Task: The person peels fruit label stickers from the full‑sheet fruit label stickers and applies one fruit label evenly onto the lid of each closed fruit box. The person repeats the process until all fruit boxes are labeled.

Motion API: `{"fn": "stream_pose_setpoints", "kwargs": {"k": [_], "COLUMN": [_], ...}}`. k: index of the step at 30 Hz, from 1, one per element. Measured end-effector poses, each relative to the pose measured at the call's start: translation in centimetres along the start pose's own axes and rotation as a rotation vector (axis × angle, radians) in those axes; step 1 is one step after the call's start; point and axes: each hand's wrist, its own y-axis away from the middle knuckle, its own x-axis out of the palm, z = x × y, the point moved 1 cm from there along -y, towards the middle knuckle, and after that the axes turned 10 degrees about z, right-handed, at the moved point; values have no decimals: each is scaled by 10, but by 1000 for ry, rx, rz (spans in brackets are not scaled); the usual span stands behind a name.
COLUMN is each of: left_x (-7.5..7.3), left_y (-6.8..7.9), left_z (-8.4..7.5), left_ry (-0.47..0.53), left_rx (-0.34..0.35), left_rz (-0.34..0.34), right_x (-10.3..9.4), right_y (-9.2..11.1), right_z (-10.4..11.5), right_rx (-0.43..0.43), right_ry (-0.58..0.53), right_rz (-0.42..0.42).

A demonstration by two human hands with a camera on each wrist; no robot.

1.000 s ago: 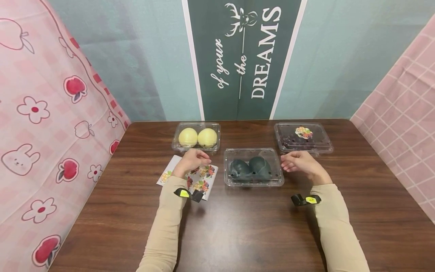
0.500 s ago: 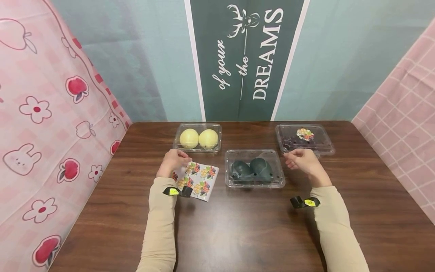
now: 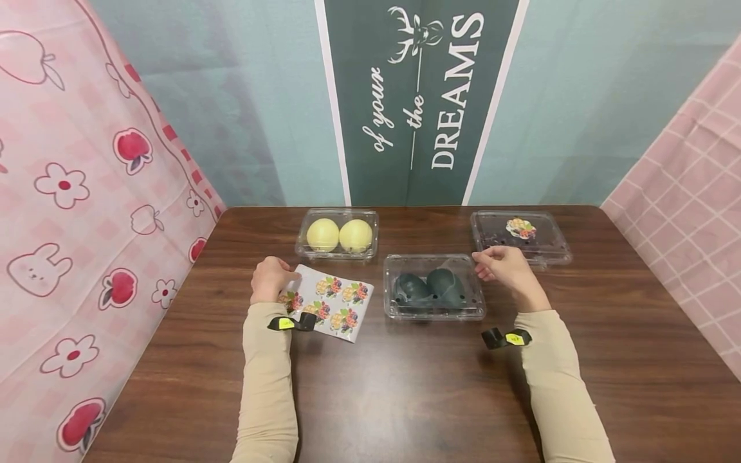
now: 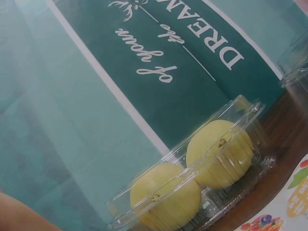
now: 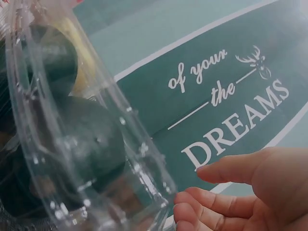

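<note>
My left hand [image 3: 269,280] is at the left edge of a white sheet of fruit stickers [image 3: 339,307], its fingertips overlapping the upper left corner; the frames do not settle whether they pinch it. Right of the sheet stands a clear lidded box [image 3: 399,260] holding two dark green fruits [image 3: 444,283]. At that box's upper right corner is my right hand [image 3: 509,270]. In the right wrist view, its thumb [image 5: 226,169] is spread from its loosely curled fingers [image 5: 202,204], and nothing is between them. The fingertips come right up to the box's edge.
A clear box [image 3: 370,231] with two yellow round fruits [image 3: 356,236] stands at the back left. Another clear box [image 3: 547,241] with dark purple contents and a fruit sticker [image 3: 521,228] on its lid stands at the back right. Curtains bound the brown table [image 3: 405,399].
My left hand has slid left across the sticker sheet, uncovering more stickers. My right hand has shifted slightly left and up along the green fruits' box. The boxes stay in place.
</note>
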Motion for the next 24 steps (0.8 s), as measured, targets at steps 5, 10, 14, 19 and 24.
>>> {"fn": "stream_pose_setpoints", "kwargs": {"k": [5,10,14,19,24], "left_x": [0,0,0,1,1], "left_y": [-1,-2,-4,-4,-4], "left_z": [1,3,6,6,6], "left_ry": [-22,-31,-14,-20,-33], "left_rx": [-19,-39,-51,-48,-51], "left_rz": [36,80,104,111,103], "right_x": [0,-1,-3,-4,-4], "right_y": [1,0,-1,-1,-2], "right_z": [-2,-5,-8,-10,-11], "right_rx": [13,36,39,41,46], "right_ry": [-18,-3,-2,-2,3], "right_rz": [8,-1,-12,-1,10]}}
